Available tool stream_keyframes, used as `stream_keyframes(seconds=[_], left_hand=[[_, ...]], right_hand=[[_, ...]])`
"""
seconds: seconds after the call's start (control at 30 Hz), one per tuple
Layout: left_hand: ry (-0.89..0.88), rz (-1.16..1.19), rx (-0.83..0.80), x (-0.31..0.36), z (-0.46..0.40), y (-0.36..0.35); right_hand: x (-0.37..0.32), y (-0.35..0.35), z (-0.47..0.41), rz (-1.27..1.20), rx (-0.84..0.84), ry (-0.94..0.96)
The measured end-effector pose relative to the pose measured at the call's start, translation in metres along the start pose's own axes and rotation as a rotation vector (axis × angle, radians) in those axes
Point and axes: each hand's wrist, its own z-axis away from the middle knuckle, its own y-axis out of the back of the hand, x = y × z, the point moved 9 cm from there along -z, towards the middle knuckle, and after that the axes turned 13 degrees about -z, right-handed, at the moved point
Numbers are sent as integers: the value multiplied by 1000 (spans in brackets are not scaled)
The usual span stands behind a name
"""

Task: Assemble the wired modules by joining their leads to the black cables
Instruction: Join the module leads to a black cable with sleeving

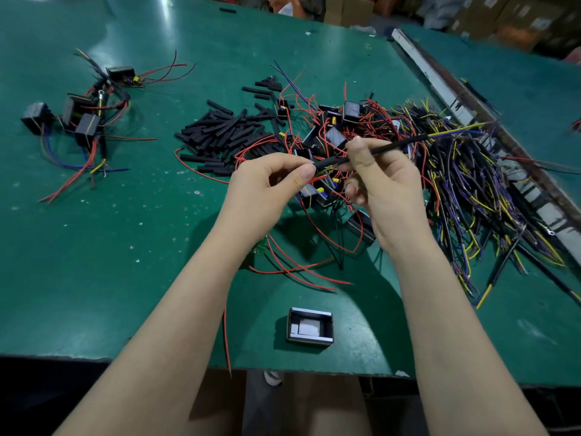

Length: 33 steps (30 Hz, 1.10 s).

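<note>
Black and thin, the cable [371, 150] held over the green table [94, 247] runs on a slant in the head view: its near end sits low and left at the left hand [267, 190], and its long axis climbs up and to the right, past the right hand [380, 184], to where yellow and purple leads [456, 131] fan out of its far end and point toward the white rail [440, 86] at the table's right edge. The left hand pinches the cable's near end between thumb and curled forefinger. The right hand grips the cable farther along, thumb on top and fingers curled beneath it; whether those lower fingers hold anything else cannot be told.

Beneath both hands lies a tangle of black modules with red leads [333, 136], and to its right a broad heap of black cables with yellow and purple ends [471, 190]. Left of the tangle sits a pile of short black sleeves [220, 133]. Far left, well apart, rests a small group of wired modules [81, 118] with red, blue and yellow wires. Near the table's front edge, between the forearms, stands a lone open module case [310, 325] with a white inner face. No label or writing on any of these can be read.
</note>
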Motion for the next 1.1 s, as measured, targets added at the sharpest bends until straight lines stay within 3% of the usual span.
stream_keyframes(seconds=[0.13, 0.3, 0.47, 0.57, 0.67, 0.8, 0.9, 1.1], left_hand=[[79, 31, 99, -9, -2, 8], [184, -85, 150, -20, -1, 20], [-12, -333, -21, -2, 6, 2], [-107, -471, -22, 5, 6, 0], [-94, -565, 0, 4, 4, 1], [-64, -564, 93, 5, 3, 11], [-97, -597, 58, 9, 3, 6], [-166, -520, 22, 16, 5, 0]], right_hand=[[-3, 3, 0, 62, 4, 47], [-16, 24, 0, 212, 172, 164], [-24, 26, 2, 348, 196, 230], [-22, 22, 2, 337, 180, 207], [-20, 20, 2, 288, 173, 182], [-17, 18, 1, 189, 150, 162], [-16, 18, 0, 188, 147, 157], [-18, 5, 3, 383, 46, 255]])
